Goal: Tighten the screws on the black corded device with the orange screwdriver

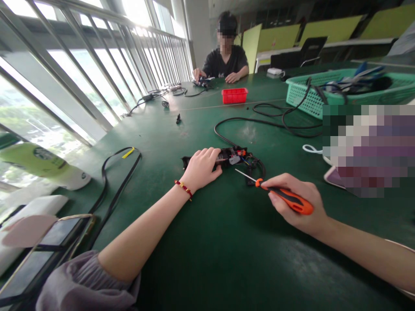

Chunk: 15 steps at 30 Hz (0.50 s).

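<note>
Filling most of my view: one surface (194,242), dark green, scuffed in places. Along its left side: one metal railing (97,28), barred, bright glass beyond. At the far end: one person (223,60) in a dark T-shirt, seated, one hand on a small dark assembly. To my right: one basket (301,96), green plastic, perforated, heaped with blue, pale and dark items. To my left: one green-and-white cup (39,162), tilted in view. Near it: one black strap (104,172), looped. Across the far middle: one black cable (249,119), curving from beside the basket to the far edge of the device before me.

My right hand (304,222): closed around a screwdriver, shaft aimed at the device. My left hand (202,166): palm down, fingers laid over the device, thumb on the near side, holding it to the surface. The device (233,156): black, elongated, lying mid-surface, its right part exposed with red, grey and blue pieces. The screwdriver (288,198): orange-and-black handle, thin metal shaft, tip just beside the device; contact I cannot tell. Beyond: one red box (234,98). Smallest: one black piece (178,119), apart, left of centre; one yellow tag (129,152) on the strap.
</note>
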Each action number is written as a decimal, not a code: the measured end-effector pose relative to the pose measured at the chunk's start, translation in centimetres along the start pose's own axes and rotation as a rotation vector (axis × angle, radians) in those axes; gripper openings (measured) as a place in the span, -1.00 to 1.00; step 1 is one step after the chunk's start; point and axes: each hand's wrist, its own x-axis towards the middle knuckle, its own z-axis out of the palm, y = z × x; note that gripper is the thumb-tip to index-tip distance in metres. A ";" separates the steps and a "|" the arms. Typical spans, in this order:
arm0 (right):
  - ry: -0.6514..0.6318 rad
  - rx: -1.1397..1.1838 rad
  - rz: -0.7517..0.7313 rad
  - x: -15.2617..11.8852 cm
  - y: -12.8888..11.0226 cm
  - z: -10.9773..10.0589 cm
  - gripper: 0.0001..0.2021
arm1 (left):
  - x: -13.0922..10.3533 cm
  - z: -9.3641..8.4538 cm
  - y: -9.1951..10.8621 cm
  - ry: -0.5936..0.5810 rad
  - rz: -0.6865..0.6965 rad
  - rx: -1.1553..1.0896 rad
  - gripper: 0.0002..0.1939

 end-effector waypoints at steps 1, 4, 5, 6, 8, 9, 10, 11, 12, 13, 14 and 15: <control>0.043 0.000 0.023 0.0 0.0 -0.1 -0.89 | 0.0 0.0 0.0 0.000 -0.001 -0.003 -0.66; 0.119 0.041 0.067 0.1 -0.1 -0.1 -0.88 | 0.0 0.0 0.0 0.000 -0.001 -0.006 -0.66; 0.129 0.056 0.080 0.1 -0.1 -0.1 -0.89 | 0.0 0.0 0.0 0.000 -0.001 -0.005 -0.66; 0.132 0.069 0.094 0.1 0.0 0.0 -0.89 | 0.0 0.0 0.0 0.001 -0.001 -0.003 -0.66; 0.135 0.087 0.128 0.2 0.1 0.1 -0.91 | 0.0 0.0 0.0 0.002 0.002 0.004 -0.66; 0.137 0.094 0.147 0.2 0.1 0.1 -0.92 | 0.0 0.0 0.0 0.002 0.003 0.006 -0.66; 0.139 0.101 0.164 0.2 0.2 0.1 -0.92 | 0.0 0.1 0.0 0.003 0.003 0.007 -0.66; 0.143 0.107 0.179 0.2 0.2 0.2 -0.93 | 0.0 0.1 0.0 0.003 0.002 0.008 -0.66; 0.147 0.113 0.192 0.2 0.3 0.2 -0.93 | 0.0 0.1 0.0 0.003 0.001 0.008 -0.66; 0.148 0.119 0.203 0.3 0.3 0.2 -0.93 | 0.0 0.1 0.0 0.002 -0.001 0.007 -0.66; 0.146 0.126 0.213 0.3 0.4 0.2 -0.93 | 0.0 0.1 0.0 0.000 -0.003 0.006 -0.66; 0.146 0.134 0.220 0.3 0.4 0.2 -0.92 | 0.0 0.1 0.0 -0.001 -0.004 0.005 -0.66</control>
